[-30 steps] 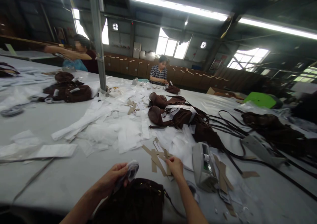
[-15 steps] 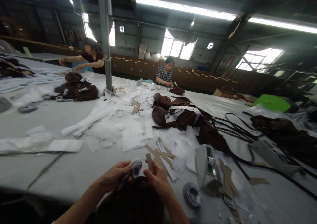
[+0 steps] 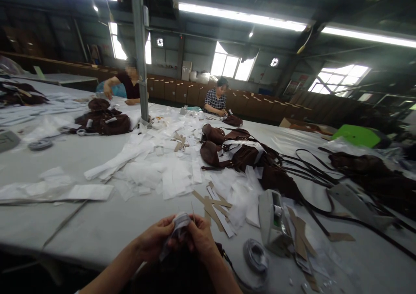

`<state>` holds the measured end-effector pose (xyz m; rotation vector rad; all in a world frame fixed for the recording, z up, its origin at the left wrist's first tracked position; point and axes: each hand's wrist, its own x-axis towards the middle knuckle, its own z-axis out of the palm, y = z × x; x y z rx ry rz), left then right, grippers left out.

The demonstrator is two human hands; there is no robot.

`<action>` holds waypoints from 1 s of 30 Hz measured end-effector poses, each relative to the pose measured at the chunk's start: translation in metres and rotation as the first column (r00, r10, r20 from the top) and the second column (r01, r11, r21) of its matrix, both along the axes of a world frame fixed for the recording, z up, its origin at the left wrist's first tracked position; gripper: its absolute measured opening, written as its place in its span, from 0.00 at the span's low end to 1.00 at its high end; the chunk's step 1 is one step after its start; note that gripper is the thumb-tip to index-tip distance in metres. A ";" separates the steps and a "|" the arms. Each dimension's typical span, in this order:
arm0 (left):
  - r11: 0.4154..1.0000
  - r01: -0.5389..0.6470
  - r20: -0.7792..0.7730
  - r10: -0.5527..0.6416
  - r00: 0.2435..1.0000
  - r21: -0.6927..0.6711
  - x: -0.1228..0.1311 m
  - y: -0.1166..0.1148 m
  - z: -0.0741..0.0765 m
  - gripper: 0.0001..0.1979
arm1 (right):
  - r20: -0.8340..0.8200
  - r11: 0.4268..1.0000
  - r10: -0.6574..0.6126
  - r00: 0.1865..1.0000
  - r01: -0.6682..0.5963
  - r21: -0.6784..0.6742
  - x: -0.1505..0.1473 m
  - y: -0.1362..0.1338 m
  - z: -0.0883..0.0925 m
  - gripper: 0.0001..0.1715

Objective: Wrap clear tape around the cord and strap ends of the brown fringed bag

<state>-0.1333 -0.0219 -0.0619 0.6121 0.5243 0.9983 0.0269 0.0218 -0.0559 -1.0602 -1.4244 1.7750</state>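
Note:
My left hand [image 3: 155,243] and my right hand [image 3: 200,237] meet at the near edge of the table, both pinched on a small grey-white bundle of folded paper or strap [image 3: 178,224]. A thin cardboard strip sticks up between my fingers. Under my hands lies a dark brown bag [image 3: 177,274], partly hidden by my forearms. A grey coil of strap [image 3: 256,256] lies just right of my right wrist.
A grey tape dispenser [image 3: 274,222] stands to the right among cardboard strips [image 3: 211,205]. White paper scraps [image 3: 156,168] cover the middle of the table. Brown bags [image 3: 240,153] and black straps lie beyond. Two other people work at the far side, by a metal post [image 3: 141,55].
My right hand drew back from the cardboard strips with a strip and joined the left hand on the bundle. The view shifted slightly left.

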 end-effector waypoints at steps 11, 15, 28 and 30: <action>0.973 -0.215 -0.061 0.211 0.976 -0.086 -0.012 0.017 -0.023 0.15 | 0.250 0.976 -0.123 0.960 0.071 0.205 0.025 -0.018 0.012 0.25; 0.979 -0.205 -0.113 0.202 0.973 -0.019 -0.004 0.014 -0.015 0.15 | 0.315 0.971 -0.168 0.934 0.100 0.218 0.020 -0.020 0.017 0.27; 0.966 -0.185 -0.344 0.238 0.909 0.180 0.004 0.006 -0.001 0.19 | 0.274 0.974 -0.115 0.955 0.055 0.218 0.010 -0.025 0.019 0.24; 0.964 -0.178 -0.362 0.240 0.901 0.195 0.004 0.005 -0.002 0.20 | 0.265 0.975 -0.118 0.957 0.060 0.216 0.010 -0.028 0.017 0.24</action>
